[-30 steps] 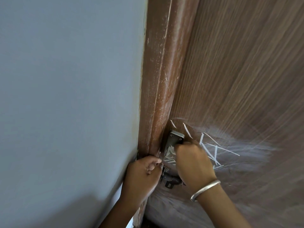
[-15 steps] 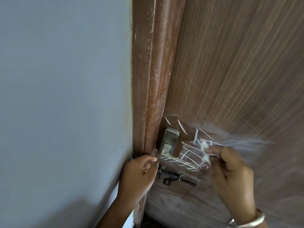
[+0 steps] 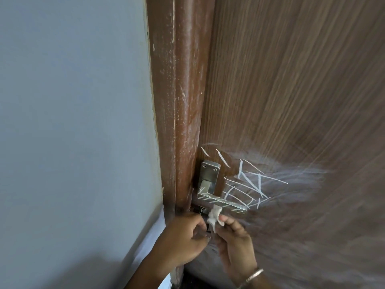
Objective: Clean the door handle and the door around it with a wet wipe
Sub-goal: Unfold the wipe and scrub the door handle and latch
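Door handle, a steel lever on a screwed backplate, sits at the left edge of the brown wooden door, just beside the door frame. White scribbled lines cross the lever and the door panel to its right. I see the crumpled wet wipe just below the lever, its top edge at the lever's underside, pinched between thumb and curled fingers of the right hand, which wears 1 metal bangle. The left hand lies just beside the wipe, fingers curled; through the blur I cannot tell whether it grips anything. A grey wall fills the left.
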The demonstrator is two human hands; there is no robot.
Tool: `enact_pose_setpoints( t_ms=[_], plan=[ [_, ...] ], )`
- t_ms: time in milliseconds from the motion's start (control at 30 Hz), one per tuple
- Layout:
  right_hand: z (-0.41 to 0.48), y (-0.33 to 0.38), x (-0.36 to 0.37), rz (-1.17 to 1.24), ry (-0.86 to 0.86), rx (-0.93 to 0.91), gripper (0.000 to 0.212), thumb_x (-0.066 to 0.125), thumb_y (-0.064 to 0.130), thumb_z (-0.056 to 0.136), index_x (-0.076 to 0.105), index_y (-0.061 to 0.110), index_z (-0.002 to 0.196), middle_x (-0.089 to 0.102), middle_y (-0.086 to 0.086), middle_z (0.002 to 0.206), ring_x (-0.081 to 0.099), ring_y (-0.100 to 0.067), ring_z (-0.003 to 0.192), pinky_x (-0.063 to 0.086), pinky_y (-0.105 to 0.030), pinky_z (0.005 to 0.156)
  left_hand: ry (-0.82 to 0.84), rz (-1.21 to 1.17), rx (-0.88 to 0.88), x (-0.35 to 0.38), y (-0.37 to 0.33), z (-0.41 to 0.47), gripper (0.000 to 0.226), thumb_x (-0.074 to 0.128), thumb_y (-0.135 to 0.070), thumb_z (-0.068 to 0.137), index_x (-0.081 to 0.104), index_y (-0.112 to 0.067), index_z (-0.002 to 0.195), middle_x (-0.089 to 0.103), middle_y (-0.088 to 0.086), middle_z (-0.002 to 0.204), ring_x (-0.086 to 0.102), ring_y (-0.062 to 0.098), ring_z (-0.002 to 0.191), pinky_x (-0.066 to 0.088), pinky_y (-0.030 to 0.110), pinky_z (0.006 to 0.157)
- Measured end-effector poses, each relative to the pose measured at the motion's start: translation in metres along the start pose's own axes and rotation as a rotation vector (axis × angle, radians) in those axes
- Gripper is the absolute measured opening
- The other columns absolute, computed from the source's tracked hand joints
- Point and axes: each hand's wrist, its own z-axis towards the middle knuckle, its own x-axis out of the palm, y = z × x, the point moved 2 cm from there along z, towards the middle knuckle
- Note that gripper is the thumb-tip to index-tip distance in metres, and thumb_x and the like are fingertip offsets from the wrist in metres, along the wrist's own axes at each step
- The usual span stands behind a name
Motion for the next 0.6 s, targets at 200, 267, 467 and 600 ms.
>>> enact_pose_setpoints(
  t_ms=[200, 267, 467, 600],
  plan=[
    [0.018, 0.003, 0.038, 0.163, 0.003, 0.168, 0.023, 0.055, -0.011, 0.075, 0.059, 0.006, 0.059, 0.056, -0.009, 0.06, 0.058, -0.021, 0.056, 0.052, -0.032, 0.055, 0.036, -0.091, -0.035, 0.002, 0.005, 0.002, 0.021, 0.058, -0.04, 0.071, 0.055, -0.034, 0.091, 0.058, -0.018, 0.077, 0.055, -0.008, 0.074, 0.039, 0.006, 0.062],
    [0.019, 0.002, 0.044, 0.127, -0.007, 0.212, 0.009, 0.057, -0.004, 0.076, 0.056, 0.005, 0.072, 0.052, -0.011, 0.064, 0.046, -0.022, 0.057, 0.042, -0.034, 0.056, 0.062, -0.128, -0.053, 0.004, 0.005, 0.002, 0.027, 0.058, -0.044, 0.069, 0.056, -0.03, 0.093, 0.063, -0.016, 0.087, 0.059, -0.002, 0.085, 0.05, 0.016, 0.073],
    [0.018, 0.002, 0.05, 0.107, -0.044, 0.193, 0.017, 0.044, -0.006, 0.086, 0.055, 0.007, 0.084, 0.05, -0.008, 0.054, 0.042, -0.017, 0.045, 0.039, -0.028, 0.047, 0.061, -0.172, -0.058, 0.005, 0.006, 0.002, 0.026, 0.059, -0.04, 0.07, 0.058, -0.031, 0.095, 0.068, -0.017, 0.094, 0.061, -0.003, 0.088, 0.052, 0.029, 0.083],
    [0.019, 0.003, 0.049, 0.068, -0.097, 0.113, 0.026, 0.045, -0.013, 0.081, 0.052, 0.011, 0.089, 0.047, -0.006, 0.053, 0.039, -0.016, 0.048, 0.033, -0.027, 0.047, 0.08, -0.156, -0.064, 0.007, 0.007, 0.001, 0.029, 0.059, -0.047, 0.069, 0.057, -0.033, 0.094, 0.067, -0.018, 0.094, 0.061, -0.002, 0.089, 0.052, 0.03, 0.082]
  ],
)
